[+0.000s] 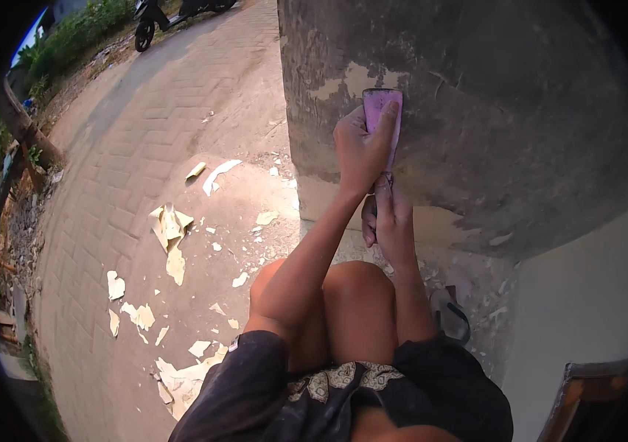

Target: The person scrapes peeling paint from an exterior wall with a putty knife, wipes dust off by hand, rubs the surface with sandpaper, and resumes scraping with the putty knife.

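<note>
A flat pink-purple scraper, wide at its dark top edge and narrowing downward, is held up against the dark, patchy wall. My left hand grips its upper part, the thumb laid along the face. Lower down, my right hand is closed around the narrow end, which is mostly hidden by the fingers. Just above the scraper's edge, a pale bare patch shows where the dark coating is off the wall.
Flakes of peeled paint litter the ground to the left, with larger sheets near my left side. A paved lane runs past a parked motorbike. At right are a pale wall, a sandal and a wooden frame.
</note>
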The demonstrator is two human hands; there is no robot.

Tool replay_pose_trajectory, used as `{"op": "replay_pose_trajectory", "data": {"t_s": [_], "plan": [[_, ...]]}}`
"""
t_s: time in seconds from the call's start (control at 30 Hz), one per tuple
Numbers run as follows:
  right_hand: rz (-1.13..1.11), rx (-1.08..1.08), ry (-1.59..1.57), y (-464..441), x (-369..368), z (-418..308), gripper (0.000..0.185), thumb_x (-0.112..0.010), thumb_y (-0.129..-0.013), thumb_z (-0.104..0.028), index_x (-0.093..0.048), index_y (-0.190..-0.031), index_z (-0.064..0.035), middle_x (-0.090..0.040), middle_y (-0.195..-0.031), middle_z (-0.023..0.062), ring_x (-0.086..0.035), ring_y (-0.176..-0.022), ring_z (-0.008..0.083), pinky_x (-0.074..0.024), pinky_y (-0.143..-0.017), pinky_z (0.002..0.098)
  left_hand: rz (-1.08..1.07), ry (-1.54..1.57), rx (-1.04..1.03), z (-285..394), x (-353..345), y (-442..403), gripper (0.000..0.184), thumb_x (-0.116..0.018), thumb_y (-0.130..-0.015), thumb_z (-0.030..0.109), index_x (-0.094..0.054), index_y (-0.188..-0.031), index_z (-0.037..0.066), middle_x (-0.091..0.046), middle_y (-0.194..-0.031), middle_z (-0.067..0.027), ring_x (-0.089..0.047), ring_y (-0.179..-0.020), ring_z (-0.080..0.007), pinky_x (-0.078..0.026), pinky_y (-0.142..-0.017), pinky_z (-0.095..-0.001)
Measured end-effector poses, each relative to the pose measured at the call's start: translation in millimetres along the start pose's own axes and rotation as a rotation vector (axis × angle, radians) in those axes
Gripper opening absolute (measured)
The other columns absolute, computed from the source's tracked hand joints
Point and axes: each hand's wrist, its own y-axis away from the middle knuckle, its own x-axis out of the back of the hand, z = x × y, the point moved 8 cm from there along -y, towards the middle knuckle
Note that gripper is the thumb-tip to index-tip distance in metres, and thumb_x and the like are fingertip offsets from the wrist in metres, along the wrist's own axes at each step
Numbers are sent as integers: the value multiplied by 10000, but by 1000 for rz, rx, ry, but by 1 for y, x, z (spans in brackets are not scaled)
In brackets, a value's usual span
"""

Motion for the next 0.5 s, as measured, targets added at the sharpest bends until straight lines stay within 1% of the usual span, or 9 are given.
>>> {"op": "replay_pose_trajectory", "data": {"t_s": [0.1,0.23,0.33,0.43,0.5], "plan": [[15,-43,-3,13,6,9,298,-365,-1046,-264,-478,-916,-20,-355,-489,-22,-326,-341,64,-286,-328,242,25,-4,23,-10,0,14,371,-656,-896,265,-583,-644,3,-488,-528,26,-392,-539,-42,-329,-475,-273],[8,-38,-21,9,0,4,292,-367,-1044,-259,-477,-914,-21,-351,-491,-23,-332,-341,63,-284,-326,243,37,-24,-33,-4,1,7,374,-656,-896,262,-590,-638,-1,-498,-526,20,-398,-537,-44,-334,-476,-281],[29,-23,23,8,3,0,298,-363,-1045,-258,-483,-915,-18,-351,-484,-22,-331,-335,65,-283,-323,244,-24,-35,2,-5,1,6,392,-648,-910,336,-633,-675,23,-544,-574,41,-440,-546,-30,-323,-471,-243],[22,-52,11,10,3,1,307,-367,-1045,-266,-493,-920,-16,-347,-478,-22,-326,-329,66,-285,-324,245,6,-55,11,-4,1,9,393,-645,-913,330,-603,-657,35,-526,-573,48,-429,-547,-28,-323,-475,-241],[6,3,25,3,1,-5,309,-368,-1045,-272,-493,-920,-19,-346,-477,-22,-325,-327,67,-285,-325,245,-17,4,-3,-1,-2,1,389,-645,-915,326,-582,-654,44,-515,-575,53,-421,-547,-26,-322,-476,-240]]}}
